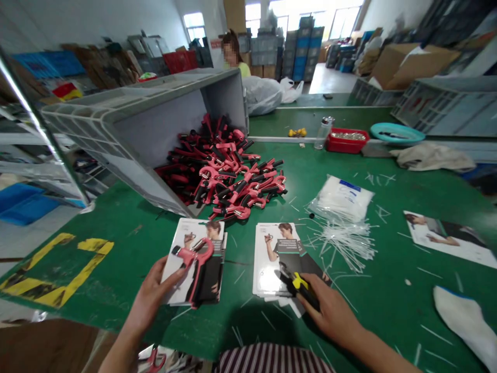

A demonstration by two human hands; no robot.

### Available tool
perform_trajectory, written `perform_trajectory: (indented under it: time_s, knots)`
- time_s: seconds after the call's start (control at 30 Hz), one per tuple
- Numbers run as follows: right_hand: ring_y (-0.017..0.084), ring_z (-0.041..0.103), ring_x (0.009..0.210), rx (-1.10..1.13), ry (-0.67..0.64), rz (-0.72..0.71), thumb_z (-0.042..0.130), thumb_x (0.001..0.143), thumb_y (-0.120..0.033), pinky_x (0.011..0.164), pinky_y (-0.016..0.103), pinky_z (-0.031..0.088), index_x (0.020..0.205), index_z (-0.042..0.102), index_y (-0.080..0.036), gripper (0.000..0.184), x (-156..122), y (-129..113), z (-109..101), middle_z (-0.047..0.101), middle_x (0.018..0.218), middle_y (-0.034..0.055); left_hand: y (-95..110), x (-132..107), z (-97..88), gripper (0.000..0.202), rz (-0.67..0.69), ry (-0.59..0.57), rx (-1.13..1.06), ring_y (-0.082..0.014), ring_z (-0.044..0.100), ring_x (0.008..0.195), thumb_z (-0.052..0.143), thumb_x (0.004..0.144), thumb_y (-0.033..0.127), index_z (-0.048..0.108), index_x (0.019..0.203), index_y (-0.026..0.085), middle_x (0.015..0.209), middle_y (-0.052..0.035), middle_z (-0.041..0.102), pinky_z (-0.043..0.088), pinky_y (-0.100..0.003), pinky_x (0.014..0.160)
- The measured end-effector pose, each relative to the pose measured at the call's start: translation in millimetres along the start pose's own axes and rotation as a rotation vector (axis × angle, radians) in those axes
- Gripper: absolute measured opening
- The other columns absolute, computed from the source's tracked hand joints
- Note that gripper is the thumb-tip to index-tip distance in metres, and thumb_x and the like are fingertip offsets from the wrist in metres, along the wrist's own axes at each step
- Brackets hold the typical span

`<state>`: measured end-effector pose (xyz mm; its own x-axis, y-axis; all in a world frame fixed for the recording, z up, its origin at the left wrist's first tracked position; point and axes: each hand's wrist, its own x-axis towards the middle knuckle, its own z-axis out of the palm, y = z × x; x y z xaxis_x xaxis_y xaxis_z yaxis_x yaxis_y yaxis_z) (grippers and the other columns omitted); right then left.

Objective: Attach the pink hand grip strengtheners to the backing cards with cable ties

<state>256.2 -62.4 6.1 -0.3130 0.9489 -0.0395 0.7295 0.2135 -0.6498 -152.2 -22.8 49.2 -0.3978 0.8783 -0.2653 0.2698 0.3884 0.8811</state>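
My left hand (153, 295) grips a printed backing card (182, 259) with a pink and black hand gripper (196, 259) lying on it, thumb pressed on the card's face. My right hand (330, 311) is closed around a small black and yellow tool (301, 285), its tip resting on a stack of printed cards (272, 256) lying flat on the green table (272, 321). A heap of pink and black hand grippers (229, 171) spills from a tipped grey crate (155, 124) just beyond both hands.
A bundle of clear cable ties (345, 241) and a white plastic bag (344, 199) lie right of the cards. More printed cards (446, 238), a white cloth (466, 321), a red tray (347, 141), a small bottle (323, 132). A person stands behind the crate.
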Motion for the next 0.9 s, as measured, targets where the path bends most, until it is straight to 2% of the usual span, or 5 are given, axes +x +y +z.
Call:
perform_trajectory:
  time_s: [0.07, 0.2, 0.4, 0.73, 0.9]
  knots:
    - [0.026, 0.063, 0.096, -0.053, 0.041, -0.040, 0.051, 0.094, -0.032, 0.086, 0.042, 0.052, 0.125, 0.052, -0.020, 0.033, 7.3, 0.1, 7.1, 0.065, 0.112, 0.0116, -16.8, 9.8, -8.8, 0.071, 0.020, -0.065, 0.267, -0.0367, 0.064, 0.104, 0.067, 0.074, 0.053, 0.052, 0.132, 0.014, 0.120, -0.0144, 0.066, 0.050, -0.051, 0.091]
    - [0.032, 0.055, 0.109, -0.226, 0.142, -0.089, 0.061, 0.088, -0.033, 0.095, 0.051, 0.045, 0.133, 0.050, -0.017, 0.049, 25.4, -12.6, 21.8, 0.060, 0.120, 0.0167, -23.6, 10.4, 24.3, 0.071, 0.382, 0.257, 0.813, -0.0434, 0.041, 0.132, 0.055, 0.084, 0.046, 0.043, 0.141, 0.005, 0.142, -0.0256, 0.046, 0.031, -0.059, 0.108]
    - [0.032, 0.046, 0.123, -0.186, 0.160, -0.178, 0.067, 0.085, -0.041, 0.104, 0.051, 0.039, 0.137, 0.048, -0.022, 0.059, 39.7, -4.9, 4.6, 0.053, 0.136, 0.0135, -20.6, -17.5, 83.3, 0.046, 0.747, 0.095, 1.169, -0.0380, 0.026, 0.143, 0.047, 0.092, 0.028, 0.054, 0.137, 0.022, 0.151, -0.0144, 0.041, 0.023, -0.059, 0.112]
    - [0.025, 0.062, 0.095, -0.569, 0.199, 0.212, 0.050, 0.096, -0.026, 0.078, 0.032, 0.049, 0.097, 0.066, -0.016, 0.019, 124.2, 103.7, -85.1, 0.063, 0.103, 0.0131, -64.0, 79.1, -43.4, 0.043, 0.701, 0.242, 1.261, -0.0376, 0.034, 0.140, 0.037, 0.093, 0.025, 0.058, 0.130, 0.020, 0.148, -0.0122, 0.046, 0.031, -0.061, 0.107]
    - [0.029, 0.064, 0.093, -0.601, 0.161, 0.230, 0.053, 0.093, -0.020, 0.073, 0.033, 0.047, 0.093, 0.066, -0.012, 0.015, 155.6, 96.7, -78.5, 0.065, 0.098, 0.0187, -24.1, 35.6, 44.7, 0.033, 0.842, -0.014, 0.858, -0.0285, 0.057, 0.117, 0.045, 0.093, 0.029, 0.064, 0.116, 0.017, 0.124, -0.0128, 0.064, 0.042, -0.047, 0.103]
